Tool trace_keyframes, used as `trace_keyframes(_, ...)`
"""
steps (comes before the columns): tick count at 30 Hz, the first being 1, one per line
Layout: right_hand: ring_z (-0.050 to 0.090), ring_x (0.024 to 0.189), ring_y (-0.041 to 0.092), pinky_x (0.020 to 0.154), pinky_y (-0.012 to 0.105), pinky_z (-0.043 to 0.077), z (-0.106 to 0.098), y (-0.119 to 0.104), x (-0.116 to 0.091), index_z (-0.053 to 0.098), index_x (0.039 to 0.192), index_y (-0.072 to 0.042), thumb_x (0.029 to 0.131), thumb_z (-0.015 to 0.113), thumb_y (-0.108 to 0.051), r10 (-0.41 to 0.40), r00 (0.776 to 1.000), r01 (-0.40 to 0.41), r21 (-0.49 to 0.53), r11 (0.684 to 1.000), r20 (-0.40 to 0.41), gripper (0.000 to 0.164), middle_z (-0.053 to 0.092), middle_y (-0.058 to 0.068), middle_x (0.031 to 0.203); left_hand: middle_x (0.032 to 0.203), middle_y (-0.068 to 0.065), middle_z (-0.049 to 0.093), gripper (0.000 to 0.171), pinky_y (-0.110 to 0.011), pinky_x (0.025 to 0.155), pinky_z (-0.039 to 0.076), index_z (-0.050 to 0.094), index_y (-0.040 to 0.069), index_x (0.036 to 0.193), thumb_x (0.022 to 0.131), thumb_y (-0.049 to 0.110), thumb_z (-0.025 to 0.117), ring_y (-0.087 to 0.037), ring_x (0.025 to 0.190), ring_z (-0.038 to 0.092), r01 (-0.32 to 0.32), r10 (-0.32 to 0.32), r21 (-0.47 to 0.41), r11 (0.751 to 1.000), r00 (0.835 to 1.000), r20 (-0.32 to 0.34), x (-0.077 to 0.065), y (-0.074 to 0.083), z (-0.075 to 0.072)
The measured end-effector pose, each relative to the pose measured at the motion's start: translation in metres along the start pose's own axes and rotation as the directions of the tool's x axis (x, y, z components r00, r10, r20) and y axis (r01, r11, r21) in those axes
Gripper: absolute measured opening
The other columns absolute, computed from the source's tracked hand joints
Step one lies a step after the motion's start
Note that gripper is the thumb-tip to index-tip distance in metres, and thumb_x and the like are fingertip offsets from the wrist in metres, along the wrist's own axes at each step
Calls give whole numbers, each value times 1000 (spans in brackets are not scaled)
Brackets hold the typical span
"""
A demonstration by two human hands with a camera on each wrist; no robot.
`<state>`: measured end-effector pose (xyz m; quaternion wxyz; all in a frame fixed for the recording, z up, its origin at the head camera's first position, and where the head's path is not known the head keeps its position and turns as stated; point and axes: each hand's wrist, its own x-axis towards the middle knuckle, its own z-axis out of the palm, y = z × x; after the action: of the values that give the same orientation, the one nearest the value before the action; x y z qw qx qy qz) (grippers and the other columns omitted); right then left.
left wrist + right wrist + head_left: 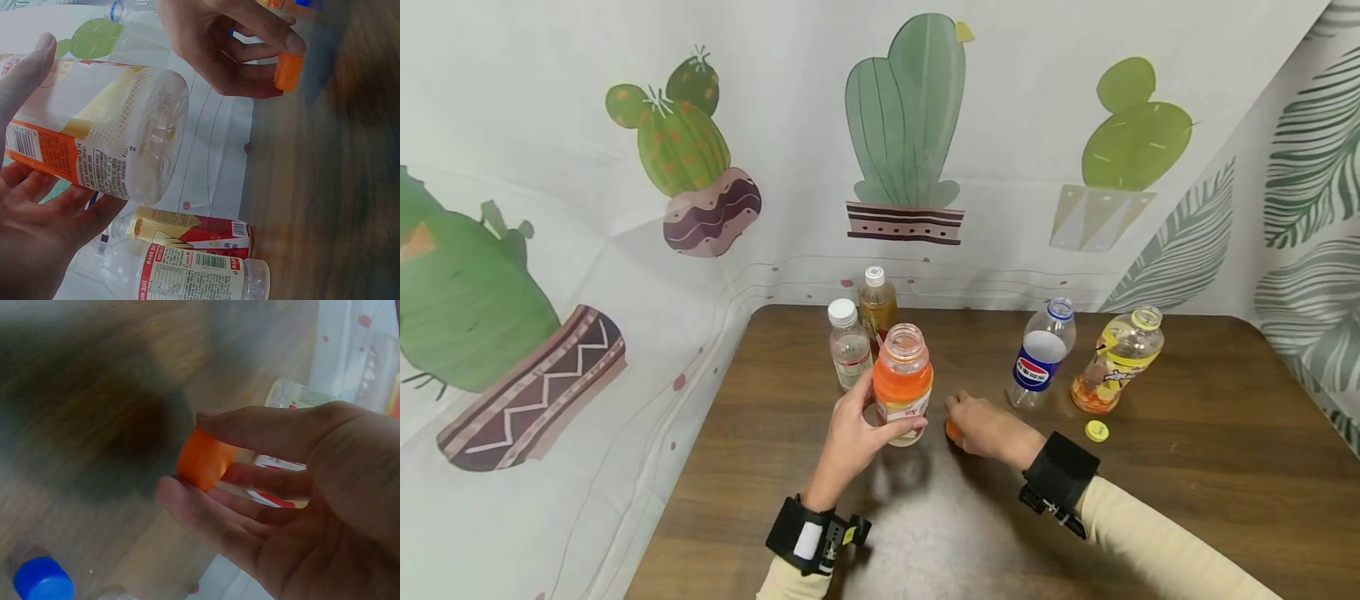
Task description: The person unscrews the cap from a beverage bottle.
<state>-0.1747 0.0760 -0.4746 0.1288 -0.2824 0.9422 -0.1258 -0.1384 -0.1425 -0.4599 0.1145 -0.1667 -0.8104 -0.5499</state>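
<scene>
My left hand (852, 435) grips a clear wide-mouthed bottle (902, 385) with an orange and white label. Its open neck shows bare threads in the head view, and the left wrist view shows its base lifted off the table. Just to the right, my right hand (992, 429) is low over the table, pinching an orange bottle cap (206, 459) between thumb and fingers. In the head view that cap is mostly covered by the fingers.
Behind the held bottle stand a white-capped clear bottle (850, 350) and a bottle with amber-coloured sides (877, 307). Rightward are an uncapped Pepsi bottle (1037, 367) and an uncapped yellow-labelled bottle (1116, 362). A yellow cap (1097, 431) and a blue cap (44, 579) lie on the wooden table (1210, 467).
</scene>
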Motion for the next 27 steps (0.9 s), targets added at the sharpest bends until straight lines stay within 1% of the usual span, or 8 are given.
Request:
trace_keyframes(3,64,89,31,83,44,56,4,-1,3,56,123,6,84,76,-5,12,1000,-12,-12,1000,-1,45,60,25,113,117,1,69,71,-35,91,55,56,22,130,69,24,92,-16,104,66,-6,6,-4,1000,1000,-7,0,0,1)
trace_keyframes(7,64,90,31,84,45,56,7,-1,4,58,122,6,82,77,-5,16,1000,-16,-23,1000,-3,45,61,26,113,117,1,69,72,-34,91,55,55,22,131,69,23,92,-16,104,66,-6,6,-12,1000,1000,-8,0,0,1)
trace_keyframes(12,64,92,32,86,45,56,13,1,5,59,123,4,82,79,-7,12,1000,-12,-39,999,3,48,61,26,115,118,4,68,71,-33,92,55,54,26,132,71,28,90,-13,106,65,6,-6,-5,1000,1000,4,0,-2,0)
trace_keyframes(18,64,100,37,89,49,55,15,2,2,58,124,5,80,81,-11,1,1000,-2,-53,999,-16,51,60,29,121,119,3,67,71,-34,92,55,53,25,133,72,31,90,-14,107,65,4,-4,1,1000,1000,1,0,-3,0)
trace_keyframes(20,64,101,35,90,49,55,10,0,-1,57,123,4,81,81,-13,4,1000,-5,-55,998,-29,52,60,26,119,120,4,67,72,-34,93,55,53,26,133,71,31,90,-14,107,65,9,-9,2,1000,1000,-1,1,-2,0)
trace_keyframes(22,64,98,32,88,47,55,0,-1,-4,58,122,3,82,81,-15,-3,998,0,-45,999,-58,50,61,22,114,120,4,67,72,-34,93,54,52,26,133,72,31,90,-14,107,65,13,-13,-7,1000,1000,2,1,-2,0)
trace_keyframes(25,64,94,27,84,43,56,-23,-6,-12,60,119,0,86,77,-18,-10,993,8,-19,1000,-116,41,62,16,109,120,4,67,73,-35,94,54,52,27,134,72,29,90,-14,107,65,20,-20,-24,1000,1000,7,1,-2,0)
trace_keyframes(27,64,93,26,81,41,57,-41,-10,-18,60,119,0,89,74,-20,-13,989,14,5,1000,-148,38,62,15,110,121,4,67,73,-37,95,54,51,27,135,72,28,90,-15,108,65,26,-26,-33,999,1000,10,1,-2,0)
